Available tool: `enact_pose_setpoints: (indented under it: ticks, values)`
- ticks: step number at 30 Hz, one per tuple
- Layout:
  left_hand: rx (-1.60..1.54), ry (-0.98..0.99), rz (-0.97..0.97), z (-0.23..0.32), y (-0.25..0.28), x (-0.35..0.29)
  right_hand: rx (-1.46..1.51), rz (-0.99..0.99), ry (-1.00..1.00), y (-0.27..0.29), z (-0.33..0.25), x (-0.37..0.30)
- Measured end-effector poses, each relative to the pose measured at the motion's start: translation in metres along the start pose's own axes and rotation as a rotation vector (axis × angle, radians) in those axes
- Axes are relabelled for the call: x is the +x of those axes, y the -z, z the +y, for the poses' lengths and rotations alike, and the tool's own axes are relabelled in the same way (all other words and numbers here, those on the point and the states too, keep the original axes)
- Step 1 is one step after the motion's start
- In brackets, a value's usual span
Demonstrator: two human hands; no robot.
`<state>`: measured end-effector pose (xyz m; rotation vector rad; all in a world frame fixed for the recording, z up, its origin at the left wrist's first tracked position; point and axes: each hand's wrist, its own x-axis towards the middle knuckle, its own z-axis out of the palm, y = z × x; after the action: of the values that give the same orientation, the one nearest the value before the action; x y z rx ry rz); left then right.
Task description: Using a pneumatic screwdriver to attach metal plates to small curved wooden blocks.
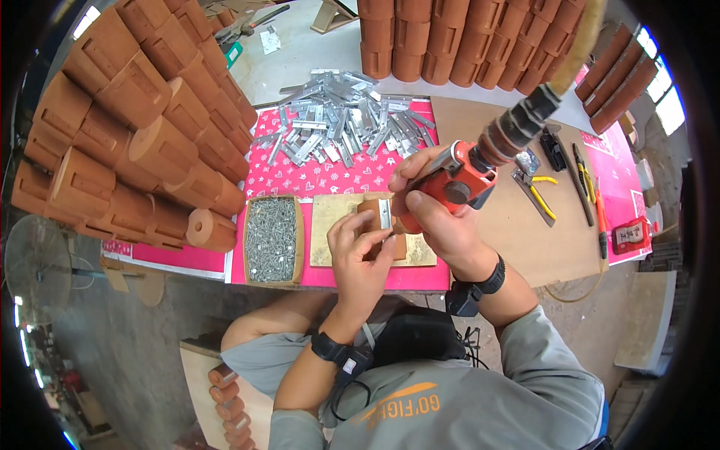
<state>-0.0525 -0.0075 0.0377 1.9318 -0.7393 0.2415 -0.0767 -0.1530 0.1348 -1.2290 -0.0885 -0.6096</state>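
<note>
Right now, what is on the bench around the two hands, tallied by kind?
orange air driver, in right hand: 1
wooden block, held by left hand: 1
metal bracket on it: 1
screw tray: 1
yellow-handled pliers: 1
Total: 5

A workbench [300, 60] fills the view, its far part bare and pale. Over the near part lies a pink cloth [315, 178] with small hearts. On the cloth sits a heap of flat metal brackets [341, 124], and nearer, a shallow cardboard tray of screws [271, 238] just beside a small wooden board [330, 217]. To the right lies a brown sheet of board [525, 232], with pliers [534, 191] and a screwdriver [600, 214] on it. Turned wooden blocks [142, 135] are stacked at the left, more blocks [465, 37] standing along the back.
</note>
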Motion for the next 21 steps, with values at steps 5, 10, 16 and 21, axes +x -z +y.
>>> enact_pose_setpoints:
  ticks: [5,10,16,21]
  values:
    - [-0.049,0.092,-0.026,-0.004,-0.002,0.003,0.05,0.038,-0.059,0.006,0.01,0.006]
    - [-0.112,0.15,-0.027,-0.003,-0.002,0.004,0.078,0.03,-0.051,0.004,0.014,0.007]
    - [-0.196,0.199,-0.093,-0.008,0.0,-0.001,0.04,0.012,-0.023,0.005,0.015,0.006]
    - [-0.144,-0.008,-0.18,-0.012,0.008,-0.007,0.08,-0.009,-0.036,0.006,0.017,0.006]
